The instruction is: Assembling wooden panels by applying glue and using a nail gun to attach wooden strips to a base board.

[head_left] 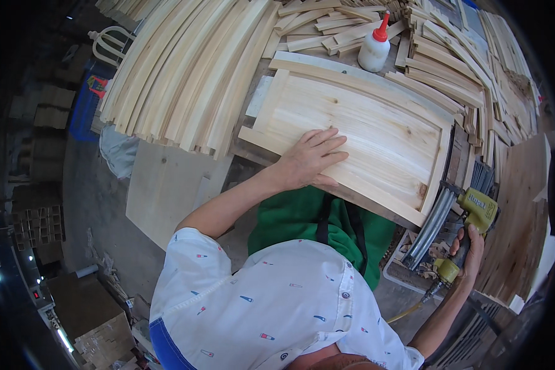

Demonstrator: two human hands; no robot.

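Observation:
A pale wooden panel (357, 126) with a frame of strips round its edges lies on the workbench before me. My left hand (311, 159) rests on its near edge, fingers stretched out flat over the frame strip and the board. At the panel's right end, my right hand (468, 250) is wrapped round the grip of a yellow-green pneumatic nail gun (478, 208). The gun's nose is close to the right frame strip; whether it touches cannot be made out. A yellow air hose (407, 311) runs from the foot of its handle.
Long wooden strips (185, 74) lie side by side at the left. A white glue bottle (375, 49) with a red nozzle stands behind the panel. Shorter strips (444, 68) are heaped at the back right. A plastic tray (407, 277) of scraps sits below the gun.

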